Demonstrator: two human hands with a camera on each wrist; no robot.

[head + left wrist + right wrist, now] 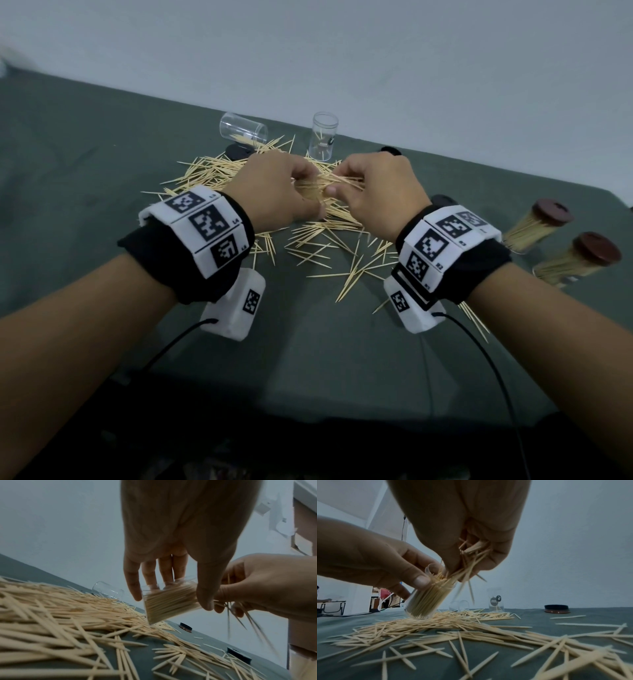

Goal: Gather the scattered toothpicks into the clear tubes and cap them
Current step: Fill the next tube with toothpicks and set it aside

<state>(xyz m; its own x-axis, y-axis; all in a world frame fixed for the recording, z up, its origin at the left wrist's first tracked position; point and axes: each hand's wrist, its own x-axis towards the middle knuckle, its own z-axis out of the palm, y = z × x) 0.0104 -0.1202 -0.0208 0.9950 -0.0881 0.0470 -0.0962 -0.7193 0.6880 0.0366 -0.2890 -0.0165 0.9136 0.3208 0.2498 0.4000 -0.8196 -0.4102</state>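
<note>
So the left hand has its fingers and thumb wrapped round a clear tube that's tilted, already packed with toothpicks, its bottom touching the loose pile on the grey-green cloth; the right hand is pinched on a messy bundle of toothpicks right at the tube's open mouth, a few sticking out and blurry below the fingers; from the head view the hands meet dead centre over the pile; at 12 o'clock stands an upright tube with barely any sticks in it; at 11 an empty-ish tube lies on its side; two filled capped tubes lie at 3 o'clock; a loose dark cap sits apart from the pile.
</note>
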